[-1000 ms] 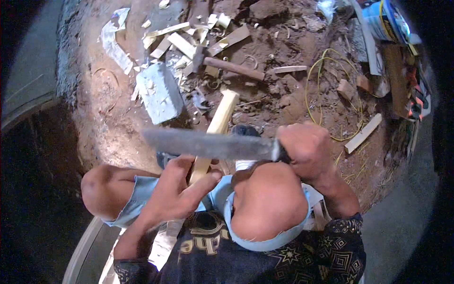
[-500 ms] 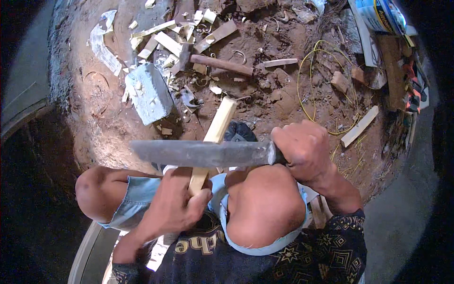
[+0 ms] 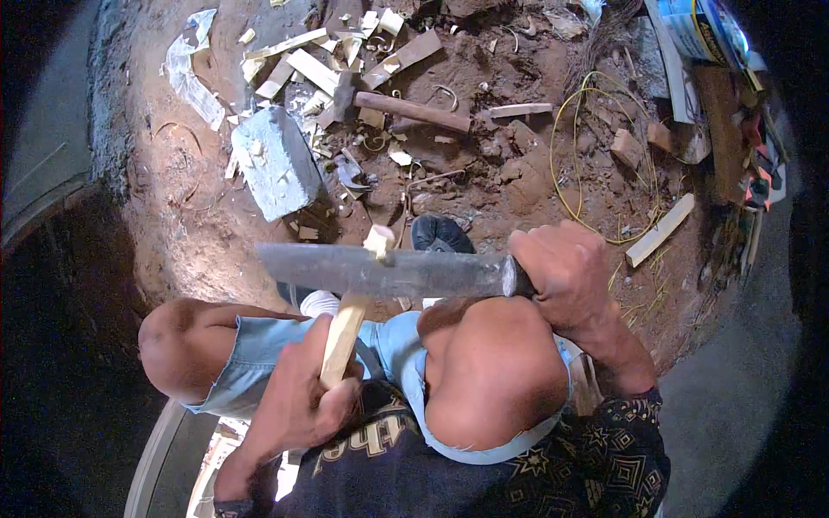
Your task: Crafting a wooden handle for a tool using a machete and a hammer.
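Two hands at work over bare knees. Left hand [image 3: 302, 406] closed around lower end of pale wooden stick [image 3: 344, 332], held upright-tilted between the knees. Right hand [image 3: 566, 276] clenched on handle of big knife [image 3: 389, 270], blade lying across stick's top. Stick looks light, stiff, dry; grip low, well clear of edge. Knife looks heavy, blade-forward. Hammer [image 3: 406, 108], grey block [image 3: 275, 162], wood chips on dirt beyond.

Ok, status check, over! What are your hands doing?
Left hand grips wooden stick. Right hand grips big knife, blade across the stick's top. Nothing blocking.
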{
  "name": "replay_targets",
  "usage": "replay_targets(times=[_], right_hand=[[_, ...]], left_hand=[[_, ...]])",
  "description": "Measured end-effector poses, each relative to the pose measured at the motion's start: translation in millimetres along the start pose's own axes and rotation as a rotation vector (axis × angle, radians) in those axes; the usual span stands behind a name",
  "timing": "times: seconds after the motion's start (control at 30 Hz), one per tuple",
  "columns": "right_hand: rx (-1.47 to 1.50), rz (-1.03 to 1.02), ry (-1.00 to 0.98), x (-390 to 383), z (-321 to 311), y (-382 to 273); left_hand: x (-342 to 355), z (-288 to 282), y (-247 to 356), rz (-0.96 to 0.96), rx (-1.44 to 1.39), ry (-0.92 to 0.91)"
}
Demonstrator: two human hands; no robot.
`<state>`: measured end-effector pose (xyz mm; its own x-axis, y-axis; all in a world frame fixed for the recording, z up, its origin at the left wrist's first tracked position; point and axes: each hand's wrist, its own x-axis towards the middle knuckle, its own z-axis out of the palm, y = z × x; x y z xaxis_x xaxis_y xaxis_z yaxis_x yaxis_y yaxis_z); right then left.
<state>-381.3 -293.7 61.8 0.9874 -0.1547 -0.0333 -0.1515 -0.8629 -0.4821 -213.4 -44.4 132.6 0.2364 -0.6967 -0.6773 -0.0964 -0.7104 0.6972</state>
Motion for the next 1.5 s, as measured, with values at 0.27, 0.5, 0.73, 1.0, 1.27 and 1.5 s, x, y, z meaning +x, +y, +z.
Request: replay_targets(times=[0.27,0.5,0.73,1.0,1.27,1.5], right_hand=[[0.169,0.179,-0.053,-16.8,5.2,9.2],[0.134,0.081,0.046,-5.0,12.0,3.5],[-0.048,-0.103,0.036,9.2,4.6,-5.7],[-0.031,-0.115,0.001,6.8,3.7,0.7],[-0.027,-0.067,0.002,5.3,-1.3,4.1],[0.043,-0.011,0.045,-1.5,3.1,7.0]], left_hand=[[-37.9,-9.2,-26.2,-0.039,0.065,-0.046],[4.6,-5.3,-15.2,-0.247,-0.388,0.004],[47.4,-7.9,11.0,-0.323,-0.397,-0.161],[51.9,0.9,20.0,-0.287,-0.378,-0.186],[35.8,-0.6,16.9,-0.173,-0.173,-0.143],[15.2,-5.9,4.1,-0.147,-0.275,-0.194]])
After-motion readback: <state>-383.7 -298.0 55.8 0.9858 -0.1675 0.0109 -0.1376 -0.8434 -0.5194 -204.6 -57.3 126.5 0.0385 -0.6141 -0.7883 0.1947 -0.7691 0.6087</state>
